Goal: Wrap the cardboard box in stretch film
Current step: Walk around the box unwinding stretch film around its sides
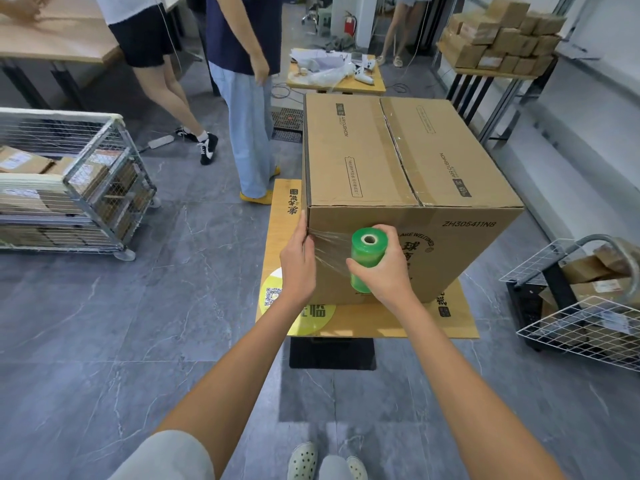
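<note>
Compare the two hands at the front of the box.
The left hand presses the loose end of the stretch film against the cardboard box at its near-left corner; the right hand grips the upright green roll. The left hand lies fairly flat; the right hand's fingers curl round the roll. The film is stretched between them.

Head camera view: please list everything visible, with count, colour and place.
large brown cardboard box: one, brown, centre.
green stretch film roll: one, green, at box's near face.
clear film strip: one, transparent, roll to box's left edge.
low wooden table: one, tan, under box.
wire mesh cart: one, grey, left.
white wire trolley: one, white, right.
small stacked cartons: many, brown, far right.
standing people: three, behind.
left hand: one, pressing film on box edge.
right hand: one, gripping roll.
</note>
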